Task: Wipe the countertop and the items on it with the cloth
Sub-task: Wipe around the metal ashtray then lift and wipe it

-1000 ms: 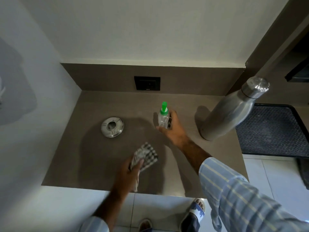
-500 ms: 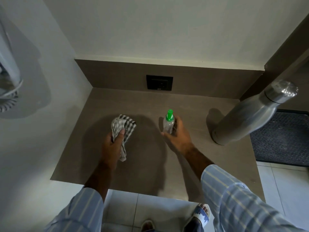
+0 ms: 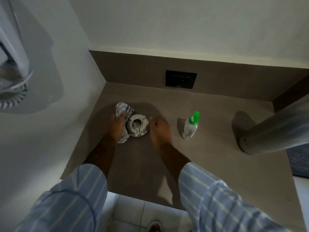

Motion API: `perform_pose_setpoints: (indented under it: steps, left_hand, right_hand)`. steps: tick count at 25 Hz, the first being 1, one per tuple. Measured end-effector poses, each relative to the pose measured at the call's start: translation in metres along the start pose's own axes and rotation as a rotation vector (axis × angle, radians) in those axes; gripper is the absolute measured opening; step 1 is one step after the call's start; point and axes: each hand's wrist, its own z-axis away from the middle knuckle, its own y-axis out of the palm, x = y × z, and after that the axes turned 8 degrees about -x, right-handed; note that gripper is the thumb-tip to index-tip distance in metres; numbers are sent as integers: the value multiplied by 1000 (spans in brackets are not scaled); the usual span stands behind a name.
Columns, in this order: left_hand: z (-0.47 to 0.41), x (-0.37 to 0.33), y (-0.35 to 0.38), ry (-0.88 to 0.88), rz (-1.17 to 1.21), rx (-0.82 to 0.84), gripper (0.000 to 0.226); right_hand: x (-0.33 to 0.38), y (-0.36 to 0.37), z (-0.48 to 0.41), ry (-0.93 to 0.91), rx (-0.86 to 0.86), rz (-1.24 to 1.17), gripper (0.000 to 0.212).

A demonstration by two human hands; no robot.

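We are gripping the bunched cloth in our left hand, touching the hollow steel dish; our right hand, loosely curled, is holding nothing on the worktop.

A brown stone-look desk fills the middle of the frame, bounded by walls at its left and far edges. A round shiny metal ashtray is set on it left of centre. A crumpled grey-and-white checked cloth lies against the ashtray's left and upper-left rim, under the left hand. The right hand is placed just right of the ashtray. Further right a small clear plastic bottle with a green cap stands on the desk, and a tall brushed-steel flask stands near the right edge. A black rectangular wall socket is mounted on the upstand behind them.
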Motion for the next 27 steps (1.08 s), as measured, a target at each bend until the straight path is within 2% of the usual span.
perform_pose_setpoints:
  steps: [2, 3, 5, 7, 10, 12, 14, 16, 18, 19, 21, 22, 23, 25, 27]
  left_hand:
    - [1, 1, 5, -17, 35, 54, 33]
    - [4, 2, 6, -45, 75, 43, 30]
    - [16, 1, 7, -78, 126, 20, 32]
    - [26, -4, 7, 2, 125, 36, 38]
    - [35, -19, 8, 128, 71, 46, 47]
    - [43, -36, 10, 176, 15, 99, 51]
    - [61, -50, 11, 297, -22, 161, 53]
    - [84, -46, 10, 540, -11, 196, 52]
    - [98, -26, -3, 704, -34, 144, 48]
    - [100, -19, -9, 659, -45, 83, 45]
    - [91, -26, -15, 333, 19, -27, 40]
    - [84, -35, -15, 184, 84, -37, 39]
    - [79, -45, -13, 123, 160, -7, 39]
    - [81, -59, -7, 153, 287, 90, 33]
    - [88, -53, -6, 284, 255, 129, 33]
  right_hand:
    - [14, 11, -7, 86, 22, 62, 43]
    - [18, 15, -6, 154, 34, 13, 43]
    - [23, 16, 3, 348, 79, -358, 43]
    - [28, 14, 17, 479, 175, -778, 43]
    - [36, 15, 28, 461, 326, -1082, 51]
    - [50, 17, 40, 505, 335, -1246, 50]
    - [64, 17, 41, 569, 252, -1373, 47]
    - [80, 3, 38, 567, 227, -1503, 46]
    - [93, -8, 33, 489, 373, -1709, 44]
    - [95, -12, 35, 469, 403, -1629, 46]
    - [91, -10, 48, 419, 449, -1319, 57]
    - [87, -3, 55, 422, 442, -1267, 58]
    - [84, 2, 57, 430, 408, -1266, 55]
    - [89, 11, 53, 464, 337, -1218, 50]
    - [97, -3, 37, 540, 333, -1142, 55]
